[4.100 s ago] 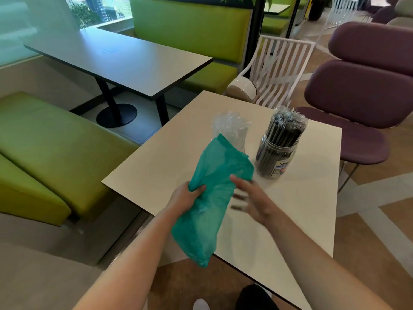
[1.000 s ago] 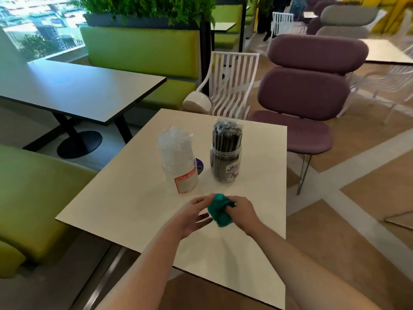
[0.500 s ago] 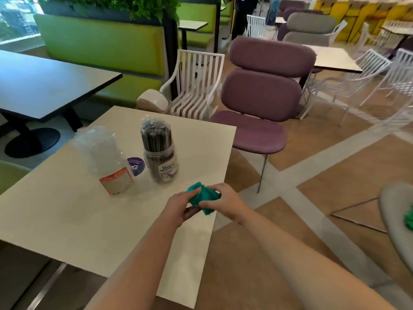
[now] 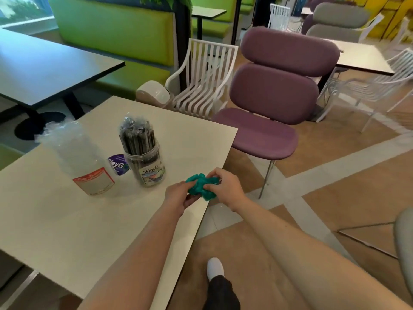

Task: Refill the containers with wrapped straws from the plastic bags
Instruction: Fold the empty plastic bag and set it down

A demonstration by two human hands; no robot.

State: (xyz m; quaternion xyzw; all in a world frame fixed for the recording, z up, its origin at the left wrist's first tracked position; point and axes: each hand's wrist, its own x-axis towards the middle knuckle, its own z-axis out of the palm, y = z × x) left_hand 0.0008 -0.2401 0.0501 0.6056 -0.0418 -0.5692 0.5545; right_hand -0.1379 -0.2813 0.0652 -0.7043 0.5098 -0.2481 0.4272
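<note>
A café surface [image 4: 67, 231], seen from the head camera, left to right: at far left a clear jar with a red-edged label [image 4: 89, 173], crammed with pale wrapped straws that rise above its rim; just beside it a small purple lid [image 4: 117, 165] lying flat; then a second clear jar [image 4: 146, 163], packed with dark wrapped straws standing upright, their wrapper ends bunched at the top; nearer the surface's right edge, the left hand [image 4: 178, 196] and the right hand [image 4: 225, 186] meet around a crumpled teal plastic bag [image 4: 202, 185] — both hands curl their fingers and thumbs into it and hold it just above the surface's corner, wadded into a small ball with no straws showing in it; beyond, a purple padded chair [image 4: 274, 95] stands at the surface's far right side. Judged from how things lie, the refill looks essentially done — both jars appear full to overflowing and the bag seems spent; what may remain is to dispose of the wad and perhaps fit the lid, though whether other bags or jars wait elsewhere cannot be told from this view.
</note>
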